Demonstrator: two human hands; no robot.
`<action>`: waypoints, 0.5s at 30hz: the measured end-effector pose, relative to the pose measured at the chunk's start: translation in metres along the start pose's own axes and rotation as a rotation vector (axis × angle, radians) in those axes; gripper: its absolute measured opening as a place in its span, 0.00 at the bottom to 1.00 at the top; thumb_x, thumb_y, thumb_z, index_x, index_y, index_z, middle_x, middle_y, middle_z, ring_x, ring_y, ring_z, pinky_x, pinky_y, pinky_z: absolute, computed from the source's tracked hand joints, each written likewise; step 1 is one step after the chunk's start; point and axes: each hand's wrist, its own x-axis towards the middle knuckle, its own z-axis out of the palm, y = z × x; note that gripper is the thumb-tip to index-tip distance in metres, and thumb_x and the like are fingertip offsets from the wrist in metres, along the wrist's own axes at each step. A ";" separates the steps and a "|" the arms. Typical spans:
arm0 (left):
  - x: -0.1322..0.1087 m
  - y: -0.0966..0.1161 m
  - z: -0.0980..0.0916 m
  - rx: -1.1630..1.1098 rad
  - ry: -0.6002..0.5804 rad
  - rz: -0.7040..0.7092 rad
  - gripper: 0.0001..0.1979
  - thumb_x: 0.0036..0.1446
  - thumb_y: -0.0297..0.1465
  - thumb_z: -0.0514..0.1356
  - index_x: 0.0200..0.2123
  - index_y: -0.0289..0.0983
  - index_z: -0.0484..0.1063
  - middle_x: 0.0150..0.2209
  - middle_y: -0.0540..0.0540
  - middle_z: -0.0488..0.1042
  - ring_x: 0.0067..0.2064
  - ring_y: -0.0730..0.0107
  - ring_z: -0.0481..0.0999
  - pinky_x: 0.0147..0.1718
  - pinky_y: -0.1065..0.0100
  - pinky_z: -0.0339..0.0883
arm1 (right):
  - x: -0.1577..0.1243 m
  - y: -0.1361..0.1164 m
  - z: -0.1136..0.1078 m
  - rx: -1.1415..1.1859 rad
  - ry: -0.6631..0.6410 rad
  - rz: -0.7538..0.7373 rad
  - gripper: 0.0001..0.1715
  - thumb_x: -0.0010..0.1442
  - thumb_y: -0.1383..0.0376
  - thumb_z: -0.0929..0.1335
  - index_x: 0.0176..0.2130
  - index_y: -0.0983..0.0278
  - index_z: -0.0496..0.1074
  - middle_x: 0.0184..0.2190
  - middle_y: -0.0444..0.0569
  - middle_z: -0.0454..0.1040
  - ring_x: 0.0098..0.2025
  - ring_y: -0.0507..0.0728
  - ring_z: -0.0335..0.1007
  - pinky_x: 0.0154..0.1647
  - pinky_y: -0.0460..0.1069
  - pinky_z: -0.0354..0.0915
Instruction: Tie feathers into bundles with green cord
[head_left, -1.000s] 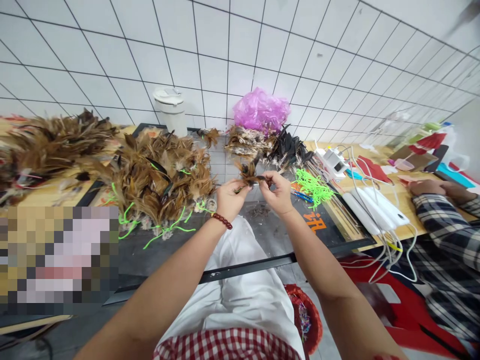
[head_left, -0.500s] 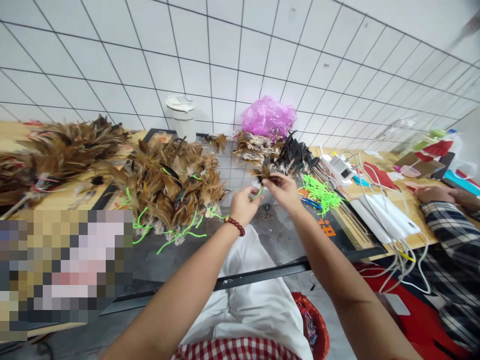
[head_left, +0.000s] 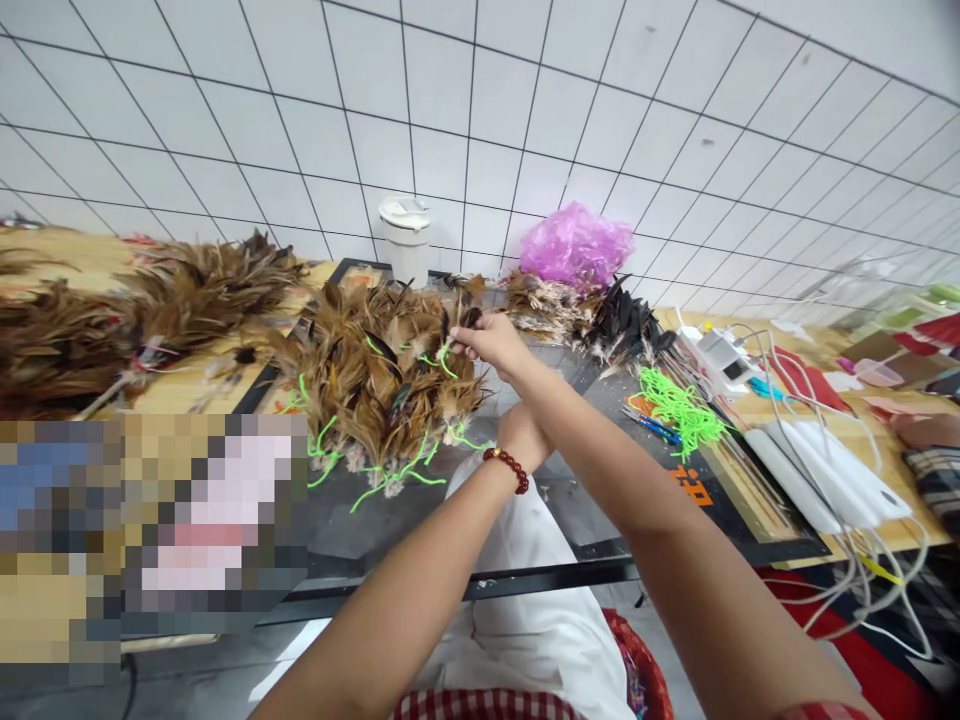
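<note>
My right hand reaches across to the left, over the right edge of a pile of brown feather bunches. Its fingers pinch a small feather bunch tied with a bright green cord. More green cord ends stick out along the near side of the pile. My left hand, with a red bead bracelet at the wrist, is just above the dark tabletop. The right forearm crosses in front of it, hiding its fingers.
Black feathers and pale brown feathers lie at the back, by a pink plastic bag and a white cup. To the right are green cords, blue-handled scissors and a white power strip with cables.
My right hand has carried the feather bunch leftward to the brown pile. My left hand has let go of it and drawn back nearer. The view has swung a little left.
</note>
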 end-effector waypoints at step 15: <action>-0.001 -0.003 0.004 0.041 0.052 0.125 0.03 0.49 0.28 0.61 0.29 0.38 0.74 0.32 0.39 0.76 0.38 0.54 0.75 0.37 0.62 0.63 | -0.085 0.029 -0.059 -0.217 0.269 -0.317 0.15 0.57 0.59 0.68 0.43 0.64 0.74 0.28 0.44 0.75 0.29 0.52 0.69 0.33 0.49 0.67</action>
